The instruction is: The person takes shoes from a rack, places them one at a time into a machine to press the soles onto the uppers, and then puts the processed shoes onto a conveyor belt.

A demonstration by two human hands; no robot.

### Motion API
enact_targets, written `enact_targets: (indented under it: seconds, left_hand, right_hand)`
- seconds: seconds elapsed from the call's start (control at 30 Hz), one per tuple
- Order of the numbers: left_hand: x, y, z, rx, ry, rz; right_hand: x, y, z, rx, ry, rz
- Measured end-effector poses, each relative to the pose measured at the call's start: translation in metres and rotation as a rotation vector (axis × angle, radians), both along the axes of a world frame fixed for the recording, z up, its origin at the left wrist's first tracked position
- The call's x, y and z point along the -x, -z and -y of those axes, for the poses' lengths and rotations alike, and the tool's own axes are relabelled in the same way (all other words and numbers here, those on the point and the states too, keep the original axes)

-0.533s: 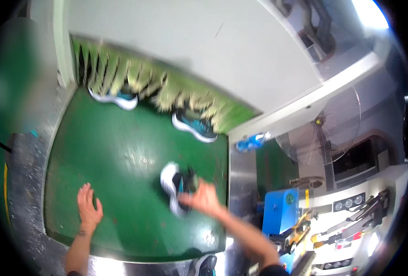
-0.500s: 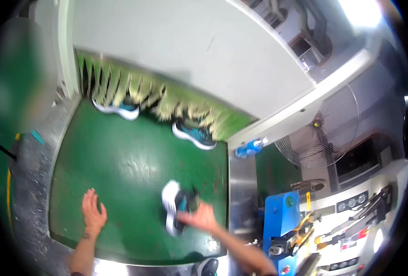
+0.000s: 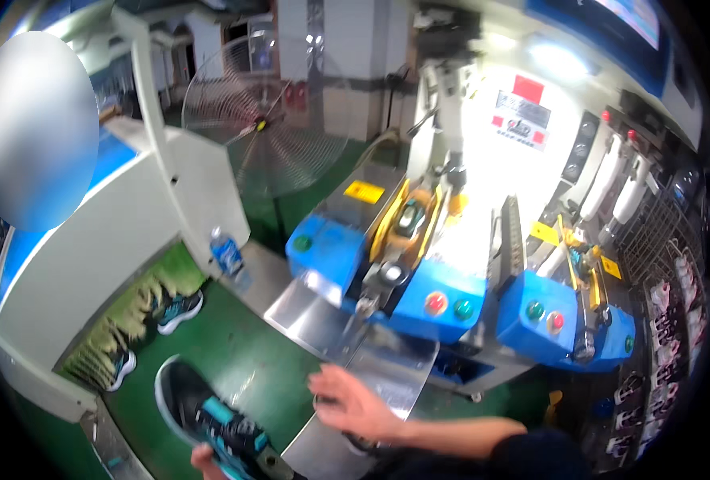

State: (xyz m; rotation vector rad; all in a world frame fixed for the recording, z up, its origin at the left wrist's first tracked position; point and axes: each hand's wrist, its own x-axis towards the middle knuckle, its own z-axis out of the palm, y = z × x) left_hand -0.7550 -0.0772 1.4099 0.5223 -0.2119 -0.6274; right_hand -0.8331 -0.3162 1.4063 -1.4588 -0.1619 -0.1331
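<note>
Black with teal accents and a white sole edge, a sneaker (image 3: 211,420) sits low in the head view, tilted with its toe toward the upper left. The left hand (image 3: 207,462) shows only as fingertips at the bottom edge, touching the shoe from beneath; the rest of that hand is cut off by the frame, so how far its grip closes cannot be told, though the shoe rests on it above the green conveyor belt (image 3: 243,360).

The right hand (image 3: 353,404) comes in from the lower right on a bare forearm with a dark sleeve behind it. Its fingers are spread and loose, the grip open and holding nothing, and it hovers over the edge of a sloping steel chute (image 3: 347,352) just right of the sneaker.

Two more teal sneakers (image 3: 180,308) lie on the belt farther back, beside the fringe of green strips at the mouth of a white tunnel housing (image 3: 107,240). A plastic water bottle (image 3: 227,256) stands on the steel ledge at the tunnel's corner. Behind the chute stands a blue press machine (image 3: 403,280) with red and green buttons, a second blue unit (image 3: 563,320) to its right. A wire-guarded fan (image 3: 271,128) stands at the back.
</note>
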Motion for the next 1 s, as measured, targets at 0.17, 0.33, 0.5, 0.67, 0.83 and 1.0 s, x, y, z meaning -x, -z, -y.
enact_targets:
  seconds: [0.17, 0.33, 0.5, 0.67, 0.83, 1.0]
  left_hand:
    - [0.074, 0.043, 0.109, -0.463, -0.152, -0.008]
    - [0.098, 0.086, 0.221, -0.635, -0.35, 0.169]
    - [0.018, 0.043, 0.331, -0.533, -0.188, 0.407]
    - [-0.164, 0.057, 0.486, -1.009, -0.119, 1.089]
    - [-0.248, 0.12, 0.603, -1.04, -0.189, 1.527]
    - [-0.278, 0.081, 0.623, -1.003, -0.006, 1.122]
  right_hand:
    - [0.067, 0.006, 0.03, 0.214, 0.132, -0.241]
    - [0.101, 0.006, 0.126, -0.045, 0.262, -0.366]
    - [0.131, -0.004, 0.188, -0.179, 0.59, -0.504]
    - [0.088, -0.042, 0.202, -0.182, 0.612, -0.217]
    - [0.062, -0.048, 0.207, -0.099, 0.747, -0.395]
    - [0.052, -0.052, 0.219, -0.25, 0.862, -0.546]
